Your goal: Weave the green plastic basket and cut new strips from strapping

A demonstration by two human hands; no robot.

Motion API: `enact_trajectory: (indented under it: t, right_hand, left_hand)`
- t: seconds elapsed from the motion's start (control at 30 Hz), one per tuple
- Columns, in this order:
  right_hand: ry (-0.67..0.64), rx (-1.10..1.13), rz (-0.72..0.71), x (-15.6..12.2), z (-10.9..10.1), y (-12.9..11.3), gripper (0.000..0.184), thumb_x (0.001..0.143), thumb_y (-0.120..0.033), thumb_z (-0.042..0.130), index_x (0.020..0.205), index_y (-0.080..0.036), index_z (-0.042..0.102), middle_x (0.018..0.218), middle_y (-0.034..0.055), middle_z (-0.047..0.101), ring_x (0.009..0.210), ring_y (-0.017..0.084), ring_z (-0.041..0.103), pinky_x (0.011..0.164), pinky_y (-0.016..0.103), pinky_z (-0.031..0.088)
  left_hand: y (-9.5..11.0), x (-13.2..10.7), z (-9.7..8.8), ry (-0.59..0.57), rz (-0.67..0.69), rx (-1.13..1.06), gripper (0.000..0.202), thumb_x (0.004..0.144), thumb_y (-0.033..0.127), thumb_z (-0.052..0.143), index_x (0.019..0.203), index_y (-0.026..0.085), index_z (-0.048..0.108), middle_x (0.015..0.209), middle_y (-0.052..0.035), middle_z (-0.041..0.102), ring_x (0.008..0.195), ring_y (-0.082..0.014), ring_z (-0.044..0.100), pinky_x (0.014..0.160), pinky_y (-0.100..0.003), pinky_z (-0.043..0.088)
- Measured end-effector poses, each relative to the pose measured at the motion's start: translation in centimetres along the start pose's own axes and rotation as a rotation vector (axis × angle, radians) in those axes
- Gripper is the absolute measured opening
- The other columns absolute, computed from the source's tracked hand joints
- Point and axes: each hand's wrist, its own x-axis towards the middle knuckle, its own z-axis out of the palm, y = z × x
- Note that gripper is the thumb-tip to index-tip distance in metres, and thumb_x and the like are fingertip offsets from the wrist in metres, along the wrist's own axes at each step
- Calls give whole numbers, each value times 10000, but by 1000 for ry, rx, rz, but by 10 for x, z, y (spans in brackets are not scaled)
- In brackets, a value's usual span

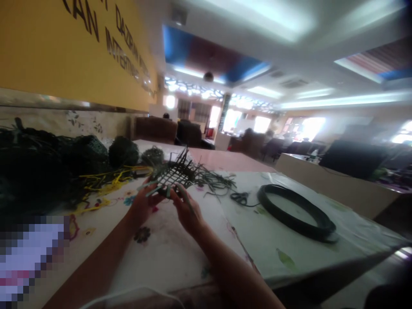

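Observation:
Both hands hold a dark green woven lattice of flat strips point(175, 175) above the table, its loose strip ends sticking up and outward. My left hand point(144, 201) grips its near left edge, fingers curled under the weave. At the near right edge my right hand point(186, 210) pinches the strips, and one strip runs back across that hand. Behind and to the right lies a heap of cut green strips point(219, 180). Which strip each fingertip presses on is too blurred to tell.
A coil of dark strip point(296, 212) lies on the right of the flowered tablecloth point(257, 244), with black-handled scissors point(240, 198) beside it. Yellow strips point(112, 186) and dark green woven balls point(124, 151) are at the left. A white cable point(135, 291) crosses the near edge.

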Motion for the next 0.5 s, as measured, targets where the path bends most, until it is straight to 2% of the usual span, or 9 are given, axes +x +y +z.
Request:
enact_trajectory:
  t: [0.07, 0.13, 0.2, 0.27, 0.37, 0.5]
  right_hand:
    - [-47, 25, -33, 1, -2, -4, 543, 930, -92, 469, 1445, -264, 438, 1480, 144, 419, 1176, 252, 566, 739, 283, 576]
    - [-118, 52, -50, 2, -7, -10, 507, 939, -138, 489, 1423, -290, 464, 1469, 129, 441, 1138, 251, 585, 698, 278, 560]
    - [-237, 102, -33, 4, -14, -15, 415, 959, -194, 489, 1360, -290, 532, 1389, 107, 532, 1038, 226, 623, 690, 272, 531]
    - [-363, 154, 8, 8, -21, -16, 295, 975, -238, 482, 1224, -279, 634, 1202, 67, 657, 894, 182, 649, 676, 250, 489]
    - [-466, 181, 96, 13, -30, -4, 204, 964, -260, 516, 992, -273, 718, 929, 0, 725, 742, 129, 642, 624, 211, 415]
    - [-468, 98, 351, 16, -34, 31, 246, 980, -312, 495, 934, -257, 731, 902, 4, 743, 787, 130, 654, 633, 212, 382]
  left_hand:
    - [1, 8, -10, 58, 43, 27, 377, 721, 203, 726, 1080, 216, 615, 946, -24, 690, 756, -159, 681, 667, -281, 587]
    - [2, 15, -21, 138, 57, 51, 304, 710, 168, 703, 1000, 194, 618, 873, -13, 679, 701, -142, 661, 631, -267, 582]
    - [3, 22, -33, 218, 82, 51, 264, 707, 153, 694, 952, 192, 603, 834, 0, 664, 686, -134, 649, 629, -267, 583]
    - [5, 27, -44, 258, 101, 53, 251, 717, 160, 701, 944, 190, 597, 840, -2, 661, 712, -141, 648, 650, -284, 590]
    - [10, 31, -53, 294, 82, 48, 227, 757, 196, 703, 963, 172, 610, 870, -15, 664, 769, -153, 648, 697, -300, 597]
    - [16, 35, -58, 308, 51, 53, 132, 865, 202, 602, 990, 160, 608, 883, -3, 672, 826, -159, 651, 715, -309, 600]
